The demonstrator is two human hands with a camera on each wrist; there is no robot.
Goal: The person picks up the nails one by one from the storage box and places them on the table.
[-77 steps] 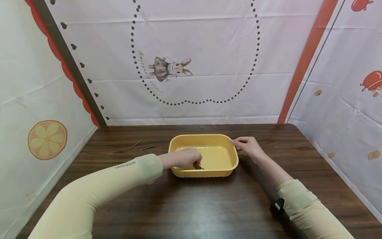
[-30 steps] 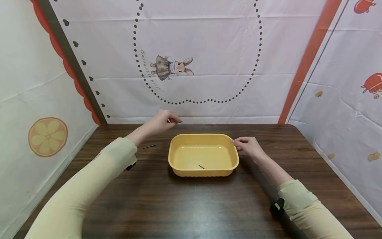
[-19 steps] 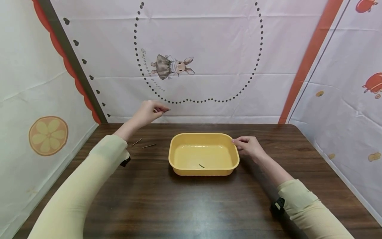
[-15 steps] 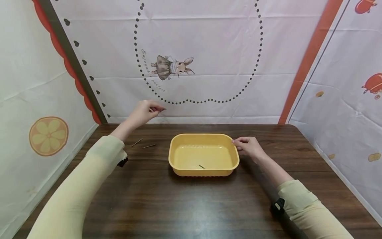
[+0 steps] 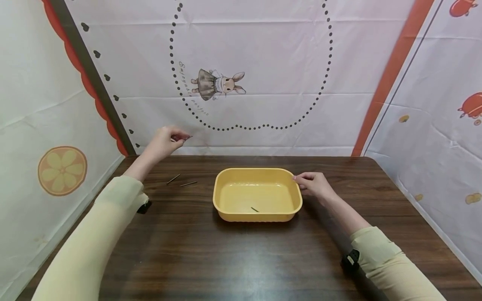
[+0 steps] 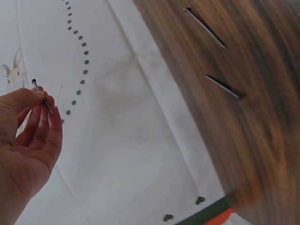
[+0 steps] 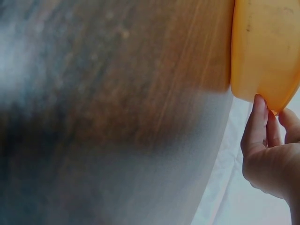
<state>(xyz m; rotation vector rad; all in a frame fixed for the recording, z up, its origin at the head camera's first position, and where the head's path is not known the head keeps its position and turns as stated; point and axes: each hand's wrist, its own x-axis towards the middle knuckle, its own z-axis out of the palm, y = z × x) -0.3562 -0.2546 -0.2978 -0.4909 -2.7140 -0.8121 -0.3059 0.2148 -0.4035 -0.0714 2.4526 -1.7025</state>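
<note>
My left hand (image 5: 165,140) is raised over the table's far left part, pinching a nail (image 6: 48,107) between thumb and fingertips. The nail's head and point both show in the left wrist view. Beneath and to the right of that hand lie two more nails on the table, one slanted (image 5: 173,179) and one flatter (image 5: 188,183). A yellow plastic basin (image 5: 260,218) stands at mid-table with one small dark nail (image 5: 255,209) inside, near its front wall. Thumb and fingers of my right hand (image 5: 316,184) pinch the basin's right rim.
The dark wood-grain table (image 5: 241,259) runs up to a printed white cloth (image 5: 271,83) at the back. More printed cloth hangs along the left and right sides. Each wrist carries a small black device (image 5: 351,259).
My left hand has come up out of the basin with a nail and moved left over the table's far side. One nail stays in the basin. My right hand has kept its place.
</note>
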